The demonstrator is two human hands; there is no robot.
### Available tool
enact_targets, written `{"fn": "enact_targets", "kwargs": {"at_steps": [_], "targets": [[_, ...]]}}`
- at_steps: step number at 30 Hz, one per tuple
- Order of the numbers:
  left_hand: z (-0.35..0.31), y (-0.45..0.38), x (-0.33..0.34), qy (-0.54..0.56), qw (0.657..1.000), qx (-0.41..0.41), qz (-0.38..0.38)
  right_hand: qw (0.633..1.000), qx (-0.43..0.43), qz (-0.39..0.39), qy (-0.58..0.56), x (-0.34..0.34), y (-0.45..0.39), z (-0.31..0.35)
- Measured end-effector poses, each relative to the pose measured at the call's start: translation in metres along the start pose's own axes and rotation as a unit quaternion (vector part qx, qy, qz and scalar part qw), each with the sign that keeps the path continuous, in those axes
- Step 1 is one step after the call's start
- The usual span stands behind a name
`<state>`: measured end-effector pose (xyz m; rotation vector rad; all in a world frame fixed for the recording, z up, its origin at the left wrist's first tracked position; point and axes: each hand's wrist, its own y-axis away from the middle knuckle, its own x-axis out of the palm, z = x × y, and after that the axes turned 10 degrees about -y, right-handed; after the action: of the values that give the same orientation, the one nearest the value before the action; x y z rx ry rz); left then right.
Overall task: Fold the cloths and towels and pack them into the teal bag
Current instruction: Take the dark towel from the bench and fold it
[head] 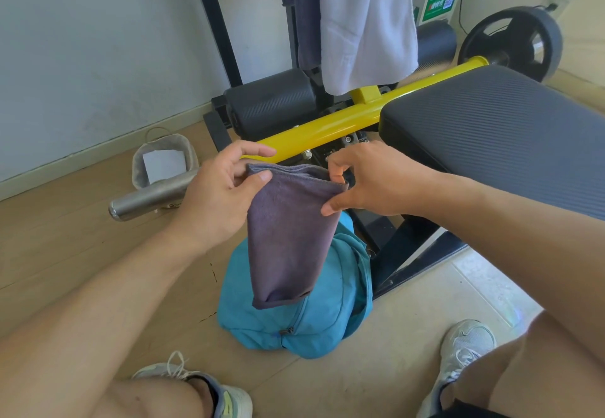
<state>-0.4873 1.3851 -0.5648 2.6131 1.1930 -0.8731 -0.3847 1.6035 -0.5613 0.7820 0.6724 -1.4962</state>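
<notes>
A grey-purple cloth, folded double, hangs in mid-air between my hands. My left hand pinches its upper left corner between thumb and fingers. My right hand pinches the upper right corner. Directly below the cloth, the teal bag lies on the floor between my feet, its zipper facing up. A white towel and a dark grey cloth hang over the black rack behind the bench.
A yellow bar and a black padded bench stand just beyond my hands. A steel bar end and a small grey basket sit at left. A weight plate is at back right. My shoes flank the bag.
</notes>
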Motion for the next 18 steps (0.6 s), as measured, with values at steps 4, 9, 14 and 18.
{"fn": "enact_targets", "kwargs": {"at_steps": [4,9,14,18], "targets": [[0.0011,-0.0001,-0.0025,-0.024,0.999,-0.002,-0.024,0.999,-0.004,0.016,-0.035,-0.0031,0.0020,0.0044],[-0.0004,0.0008,-0.0022,-0.030,0.999,-0.005,-0.039,0.989,0.032,0.002,-0.146,-0.0026,0.0054,0.0100],[-0.0015,0.0015,-0.0013,-0.036,0.999,-0.002,-0.038,0.985,0.080,0.006,-0.152,-0.0020,0.0036,0.0076],[-0.0006,0.0011,-0.0010,-0.045,0.999,-0.001,-0.025,0.982,0.120,0.031,-0.144,0.0027,0.0038,0.0036]]}}
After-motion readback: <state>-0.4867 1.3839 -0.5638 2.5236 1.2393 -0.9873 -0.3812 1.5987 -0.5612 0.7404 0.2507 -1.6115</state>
